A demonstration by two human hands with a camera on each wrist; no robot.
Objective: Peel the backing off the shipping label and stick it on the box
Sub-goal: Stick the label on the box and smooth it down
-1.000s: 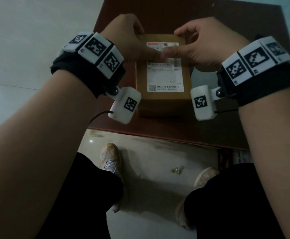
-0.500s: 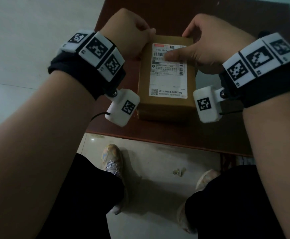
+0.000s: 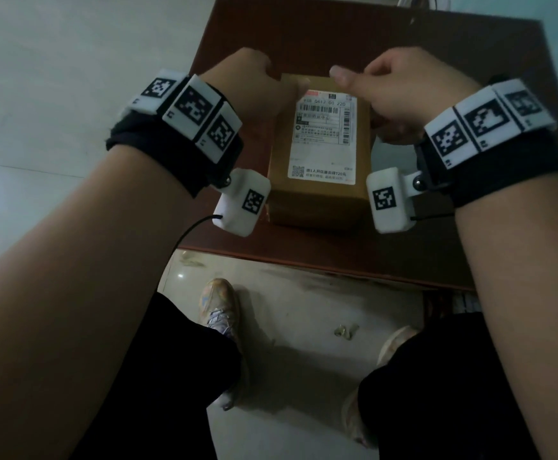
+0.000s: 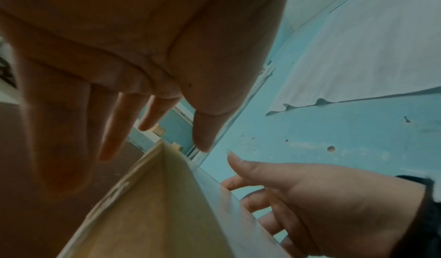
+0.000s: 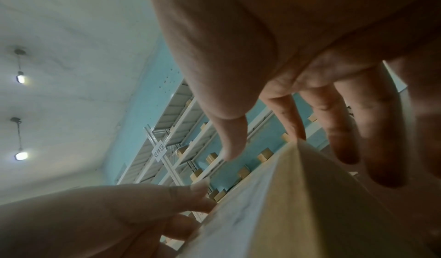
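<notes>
A brown cardboard box (image 3: pixel 317 207) stands on a dark brown table (image 3: pixel 304 38). The white shipping label (image 3: pixel 324 141) lies flat on its top. My left hand (image 3: pixel 256 86) is at the box's far left corner. In the left wrist view its fingers (image 4: pixel 66 139) hang straight beside the box (image 4: pixel 155 205), and the thumb (image 4: pixel 205 130) is over the top edge. My right hand (image 3: pixel 400 91) is at the far right corner, thumb pointing left above the far edge. Its straight fingers (image 5: pixel 341 130) reach down the box's right side (image 5: pixel 286 205). Neither hand plainly grips anything.
The table's near edge (image 3: pixel 304 260) lies just past my knees and shoes (image 3: pixel 219 307). Pale floor lies to the left of the table. Metal shelving (image 5: pixel 181 130) with small boxes stands against a blue wall beyond the table.
Both hands have come off the label and moved to the box's far corners. The right thumb no longer presses the label.
</notes>
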